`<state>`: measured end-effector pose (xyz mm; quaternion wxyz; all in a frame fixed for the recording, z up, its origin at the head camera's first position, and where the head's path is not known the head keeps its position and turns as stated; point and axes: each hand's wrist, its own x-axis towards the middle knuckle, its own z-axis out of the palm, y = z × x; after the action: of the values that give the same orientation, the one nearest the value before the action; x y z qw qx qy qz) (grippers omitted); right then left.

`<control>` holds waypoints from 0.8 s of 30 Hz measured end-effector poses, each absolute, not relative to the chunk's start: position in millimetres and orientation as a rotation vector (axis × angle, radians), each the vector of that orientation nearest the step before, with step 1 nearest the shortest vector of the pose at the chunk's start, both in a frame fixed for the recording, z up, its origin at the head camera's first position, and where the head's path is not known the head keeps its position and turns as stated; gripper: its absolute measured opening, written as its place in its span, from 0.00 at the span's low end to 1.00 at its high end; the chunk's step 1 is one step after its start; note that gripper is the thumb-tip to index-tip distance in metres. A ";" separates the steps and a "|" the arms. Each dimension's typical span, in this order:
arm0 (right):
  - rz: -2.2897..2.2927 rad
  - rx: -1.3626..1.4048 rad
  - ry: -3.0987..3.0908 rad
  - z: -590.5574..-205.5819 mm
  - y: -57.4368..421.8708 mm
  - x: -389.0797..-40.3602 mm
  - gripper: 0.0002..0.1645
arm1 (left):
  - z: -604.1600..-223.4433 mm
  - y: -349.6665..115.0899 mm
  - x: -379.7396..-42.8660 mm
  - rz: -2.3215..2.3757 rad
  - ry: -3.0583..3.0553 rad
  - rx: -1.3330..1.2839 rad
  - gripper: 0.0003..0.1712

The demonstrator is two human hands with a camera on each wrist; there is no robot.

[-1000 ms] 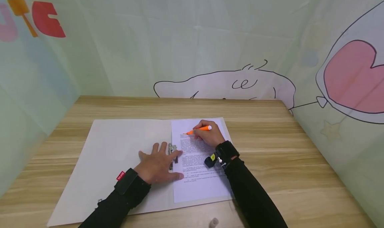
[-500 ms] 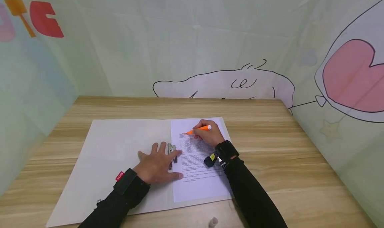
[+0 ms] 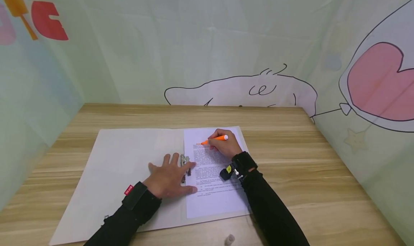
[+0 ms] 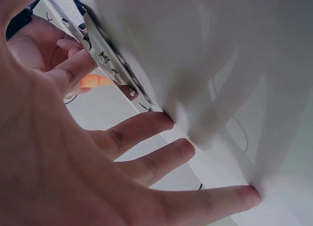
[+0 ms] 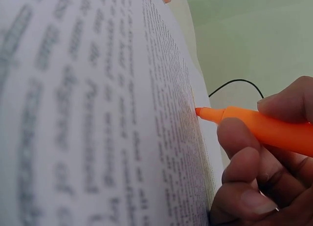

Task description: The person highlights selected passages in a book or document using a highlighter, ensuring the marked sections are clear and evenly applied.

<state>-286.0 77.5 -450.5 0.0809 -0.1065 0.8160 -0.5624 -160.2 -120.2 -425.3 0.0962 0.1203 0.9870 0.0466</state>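
In my right hand (image 3: 225, 145) I pinch an orange highlighter (image 5: 266, 125) between thumb and fingers. Its tip touches the first printed line of a white sheet of text (image 3: 210, 206), where a short orange mark shows. The sheet lies on the right side of an opened white binder (image 3: 129, 156). My left hand (image 3: 169, 177) rests with fingers spread over the binder's middle, thumb and index finger reaching the sheet's left edge. Under that index finger runs the metal clip (image 4: 105, 59), partly covered. In the left wrist view, several fingertips press on the binder's bare side.
A small grey cap (image 3: 230, 239) stands on the wooden table (image 3: 284, 195) near its front edge, right of the binder's lower edge. Pale curtain walls (image 3: 136, 44) with printed drawings enclose the table at the back and sides.
The head view has shifted very slightly. Both hands, the highlighter and the sheet keep nearly the same places.
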 end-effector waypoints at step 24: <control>-1.686 -0.299 2.443 -450.8 79.8 -286.8 0.04 | -425.2 -120.5 -160.2 0.148 2.925 0.369 0.47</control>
<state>-286.8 79.8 -450.8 0.0789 -0.0998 0.8163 -0.5635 -160.2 -120.5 -425.2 0.0947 0.1243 0.9865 0.0498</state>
